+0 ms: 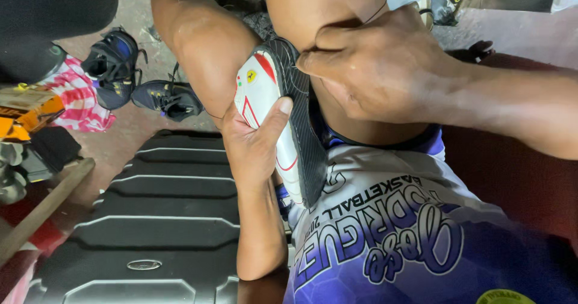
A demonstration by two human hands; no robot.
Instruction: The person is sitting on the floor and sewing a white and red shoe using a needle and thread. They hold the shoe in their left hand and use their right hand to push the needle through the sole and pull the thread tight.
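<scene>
Blue printed shorts (421, 244) fill the near view. Above them, the left hand (253, 141) clasps a white shoe (268, 99) with a black sole (301, 129), wedged between the knees. The right hand (373, 69) pinches the sole's edge. A dark ribbed case (162, 220) lies shut; its contents cannot be seen.

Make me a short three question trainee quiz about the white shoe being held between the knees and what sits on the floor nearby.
1. True or false: the left hand grips the white shoe with red trim and black ribbed sole from its white side.
2. Where does the right hand press: A the sole edge, B the striped cloth?
3. What lies on the floor beside the pink striped cloth?

Key: 1 true. 2 A. 3 a pair of dark blue laced sneakers.
</scene>
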